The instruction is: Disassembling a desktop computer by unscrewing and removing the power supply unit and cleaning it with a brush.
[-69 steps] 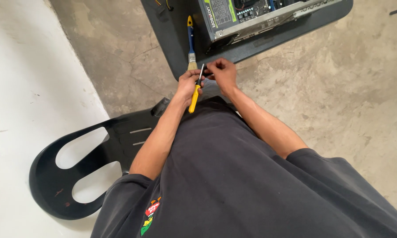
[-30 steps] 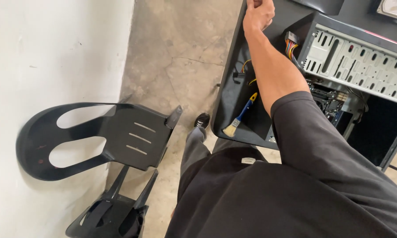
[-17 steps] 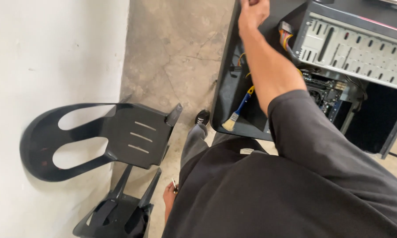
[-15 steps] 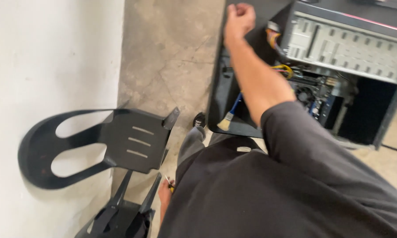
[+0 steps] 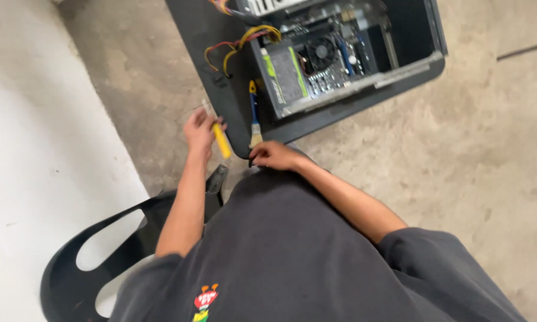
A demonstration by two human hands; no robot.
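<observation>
Yellow-handled screwdriver (image 5: pixel 221 138) sits gripped in the left hand (image 5: pixel 199 130), fingers curled round it, above the concrete floor. Right hand (image 5: pixel 275 156), loosely curled, grip unclear, rests beside the blue-handled brush (image 5: pixel 254 117). Beyond, the black computer case (image 5: pixel 340 53) lies open, boards exposed, seemingly mid-job.

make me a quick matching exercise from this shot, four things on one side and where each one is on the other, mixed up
Things:
1. yellow-handled screwdriver
2. blue-handled brush
3. black chair
4. open computer case

Places:
A. on the dark panel beside the case
B. in the left hand
C. on the floor at the top of the view
D. lower left, by the white wall

Pairs: 1-B, 2-A, 3-D, 4-C
</observation>
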